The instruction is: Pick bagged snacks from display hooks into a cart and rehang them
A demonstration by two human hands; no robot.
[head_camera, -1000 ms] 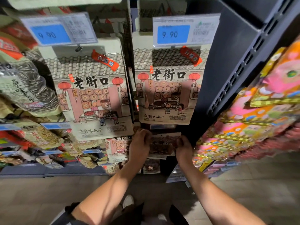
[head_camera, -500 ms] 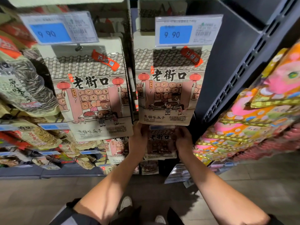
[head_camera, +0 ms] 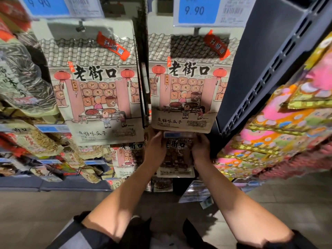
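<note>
— Where's the snack bag (head_camera: 177,157)?
— Just under the big bag (head_camera: 186,83) with the 9.90 price tag (head_camera: 206,12), held up against the rack.
— And the hands?
— The left hand (head_camera: 154,150) has a grip on its left edge, the right hand (head_camera: 200,148) on its right edge, fingers curled round the top corners.

**Prices and pack lettering on the snack hooks**

The blue price tag (head_camera: 197,10) above the right hanging bag (head_camera: 186,83) reads "9.90"; the left price tag (head_camera: 40,3) shows "9 90". Both the right bag and the left hanging bag (head_camera: 95,83) carry "老街口" in large black characters, with "味瓜子" printed lower down.
</note>
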